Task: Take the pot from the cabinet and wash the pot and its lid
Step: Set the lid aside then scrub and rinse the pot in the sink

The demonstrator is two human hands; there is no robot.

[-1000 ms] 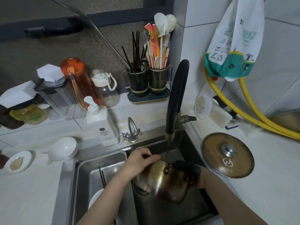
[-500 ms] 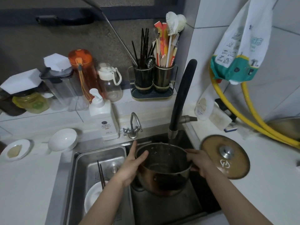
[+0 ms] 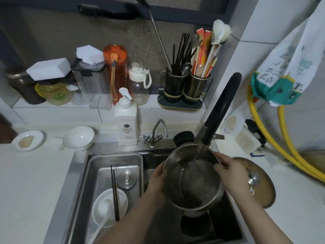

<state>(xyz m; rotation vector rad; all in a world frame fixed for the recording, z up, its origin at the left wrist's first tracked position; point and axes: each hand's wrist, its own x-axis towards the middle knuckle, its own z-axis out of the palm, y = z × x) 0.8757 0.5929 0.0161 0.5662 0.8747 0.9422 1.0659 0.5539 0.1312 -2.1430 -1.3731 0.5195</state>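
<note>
You hold the pot (image 3: 192, 178) upright over the sink (image 3: 82, 173), under the tap (image 3: 218, 110); left hand (image 3: 157, 180) & right hand (image 3: 230, 171) fingers clamp opposite rims. Lid (image 3: 258, 185) lies on the bench, right-hand side, nearer your right hand.

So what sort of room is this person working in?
Most likely a home kitchen: a steel sink with a black faucet, a holder of chopsticks and utensils on the ledge, and a pot held under the tap.

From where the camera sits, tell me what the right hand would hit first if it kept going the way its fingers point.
The right hand grips the pot rim, fingers pointing left and up-frame. Continuing, it would probably meet the black faucet spout over the pot first, though depth is unclear from one view.
</note>
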